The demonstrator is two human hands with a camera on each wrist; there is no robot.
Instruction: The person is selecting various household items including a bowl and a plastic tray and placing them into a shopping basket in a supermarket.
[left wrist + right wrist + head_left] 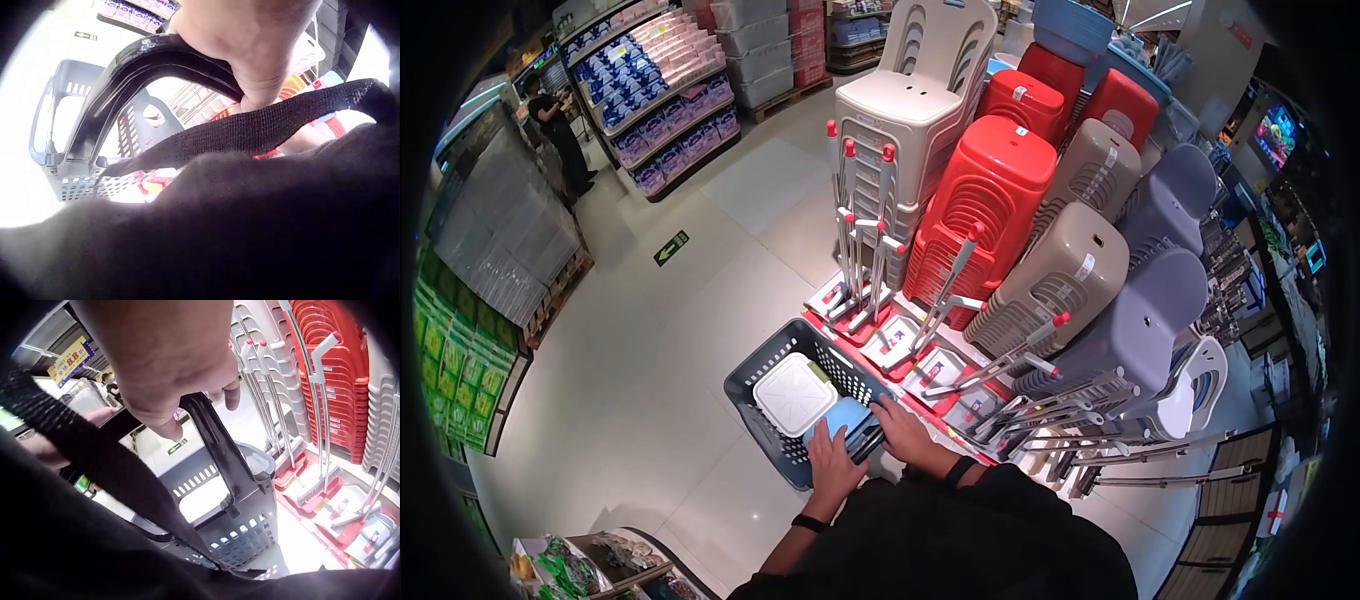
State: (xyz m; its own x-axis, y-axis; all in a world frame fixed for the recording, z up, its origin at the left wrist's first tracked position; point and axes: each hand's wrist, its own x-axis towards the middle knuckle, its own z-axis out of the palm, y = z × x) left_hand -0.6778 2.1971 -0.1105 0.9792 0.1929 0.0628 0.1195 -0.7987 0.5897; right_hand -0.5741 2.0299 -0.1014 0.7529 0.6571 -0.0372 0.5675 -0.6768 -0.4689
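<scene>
Grey plastic forms the shopping basket [772, 452] that we hold just below the middle of the head view, its walls pierced with small holes. Two black handles [863, 442] rise at its lower right, and both our hands are on them. Our left hand [834, 470] grasps one handle, fingers laid over it and thumb on the near side. Our right hand [907, 434], just beside it, clasps the other, and the right wrist view shows its fingers bent down around the bar. Each wrist wears a dark band [808, 523].

Inside the basket lies a white square box [794, 395] with rounded corners, an olive-green patch [819, 373] by its upper right corner. A light-blue thing [840, 412] sits next to it, partly covered by our left fingers.

Near the basket's right side, dustpans [892, 340] with upright sticks stand in a row. Behind them, towards the upper right, rise stacks of red stools [1003, 160] and beige stools [1075, 260]. A green arrow sign [670, 248] marks the pale floor [700, 330] left of centre; a person [558, 135] in black stands at the upper left.
</scene>
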